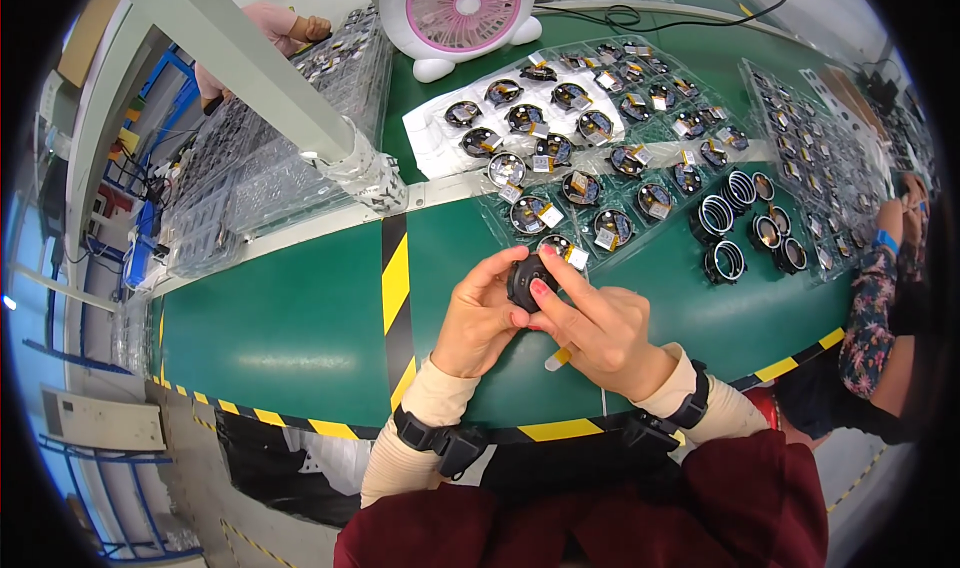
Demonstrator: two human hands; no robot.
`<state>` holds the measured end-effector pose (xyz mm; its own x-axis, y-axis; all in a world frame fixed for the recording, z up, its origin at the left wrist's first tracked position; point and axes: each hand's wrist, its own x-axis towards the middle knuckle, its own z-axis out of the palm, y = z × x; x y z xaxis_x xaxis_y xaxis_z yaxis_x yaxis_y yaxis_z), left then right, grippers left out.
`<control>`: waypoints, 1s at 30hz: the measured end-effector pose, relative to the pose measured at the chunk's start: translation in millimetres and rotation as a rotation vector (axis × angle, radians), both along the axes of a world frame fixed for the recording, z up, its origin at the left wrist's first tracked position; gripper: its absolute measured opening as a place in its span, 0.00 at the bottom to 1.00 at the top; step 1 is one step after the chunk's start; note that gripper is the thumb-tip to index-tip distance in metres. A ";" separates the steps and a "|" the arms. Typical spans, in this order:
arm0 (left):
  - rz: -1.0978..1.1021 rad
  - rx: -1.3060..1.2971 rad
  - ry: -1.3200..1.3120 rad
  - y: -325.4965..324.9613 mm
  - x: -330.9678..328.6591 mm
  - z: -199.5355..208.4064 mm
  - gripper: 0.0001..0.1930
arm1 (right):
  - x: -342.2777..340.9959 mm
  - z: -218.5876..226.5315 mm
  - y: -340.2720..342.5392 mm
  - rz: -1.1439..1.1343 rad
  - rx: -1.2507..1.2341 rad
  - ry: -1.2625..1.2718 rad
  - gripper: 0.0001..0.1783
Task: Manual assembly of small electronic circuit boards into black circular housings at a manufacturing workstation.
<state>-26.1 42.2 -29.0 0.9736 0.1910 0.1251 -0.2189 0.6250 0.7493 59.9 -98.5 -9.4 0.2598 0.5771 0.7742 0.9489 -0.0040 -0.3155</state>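
Note:
Both my hands meet over the green table (pixel 290 318) near its front edge. My left hand (pixel 478 318) cups a small round black part (pixel 524 280) from the left. My right hand (pixel 598 326) pinches the same part from the right, its index finger laid across the top. A small yellow-and-white tag (pixel 558 358) sticks out under my right palm. Just beyond the part lie clear plastic trays (pixel 560 208) holding several similar round black parts with yellow tags.
Loose black rings (pixel 735 223) stand to the right of the trays. A pink and white desk fan (pixel 462 13) sits at the back. Stacked clear trays (pixel 280 158) and a grey post (pixel 250 63) fill the left. Another person's patterned sleeve (pixel 868 313) is at the right edge.

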 end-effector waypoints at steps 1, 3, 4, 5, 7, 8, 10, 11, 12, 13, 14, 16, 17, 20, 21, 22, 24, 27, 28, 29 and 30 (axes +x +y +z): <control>0.012 -0.014 -0.010 0.0 0.6 0.6 0.28 | 1.1 -0.8 1.5 -0.004 0.001 0.001 0.16; 0.019 -0.025 -0.020 -2.5 2.0 2.8 0.28 | 7.4 -5.3 8.6 0.072 0.048 0.174 0.15; 0.056 -0.078 -0.038 -6.7 4.1 4.1 0.28 | 7.9 -5.5 9.9 0.110 0.074 0.260 0.14; 0.092 -0.131 -0.055 -10.6 6.6 4.6 0.28 | 5.7 -3.8 9.6 0.103 0.078 0.260 0.14; 0.121 -0.181 -0.071 -16.3 9.7 6.9 0.28 | -0.1 1.9 7.8 0.119 0.130 0.700 0.13; 0.161 -0.133 -0.077 -18.8 10.7 8.6 0.26 | -1.8 3.0 7.1 0.127 0.157 0.920 0.13; 0.242 -0.036 -0.087 -22.2 11.7 11.3 0.23 | 1.7 -1.2 6.9 0.181 0.162 1.007 0.12; 0.237 -0.034 -0.085 -20.1 10.8 10.2 0.23 | 5.2 -3.9 6.9 0.240 0.160 1.092 0.12; 0.270 0.153 -0.062 -14.5 8.9 7.0 0.22 | 8.1 -5.2 6.4 0.300 0.158 1.177 0.11; 0.301 0.339 -0.038 -8.8 7.0 3.6 0.22 | 10.2 -5.2 5.4 0.297 0.161 1.179 0.11; 0.330 0.525 -0.015 -6.5 6.2 1.8 0.21 | 12.2 -5.2 4.4 0.309 0.144 1.128 0.11; 0.342 0.570 0.025 -10.1 4.4 7.5 0.19 | 15.5 -6.1 3.6 0.330 0.109 1.030 0.11; 0.360 0.614 0.063 -13.0 3.3 11.6 0.18 | 17.3 -6.2 3.2 0.325 0.112 1.035 0.11; 0.368 0.645 0.110 -19.5 2.1 11.4 0.15 | 21.0 -3.6 0.8 0.428 0.071 1.239 0.10; 0.366 0.633 0.116 -21.7 1.9 10.3 0.14 | 20.6 -0.7 -0.5 0.425 0.073 1.243 0.10; 0.365 0.620 0.121 -22.5 1.6 9.1 0.12 | 20.0 3.9 -2.3 0.403 0.016 1.217 0.09; 0.368 0.688 0.177 -21.7 1.0 6.5 0.11 | 19.1 9.5 -4.0 0.360 -0.096 1.163 0.09; 0.374 0.824 0.284 -23.0 1.0 2.2 0.08 | 16.3 1.2 1.0 0.292 -0.059 1.149 0.10; 0.359 0.668 0.254 -24.9 3.3 1.1 0.07 | 15.7 -1.0 1.9 0.262 -0.041 1.139 0.10; 0.343 0.513 0.224 -26.9 5.5 0.5 0.07 | 16.3 -2.1 1.6 0.261 -0.038 1.140 0.10; 0.326 0.360 0.191 -27.2 7.2 0.4 0.06 | 19.3 -3.3 1.7 0.289 -0.035 1.211 0.11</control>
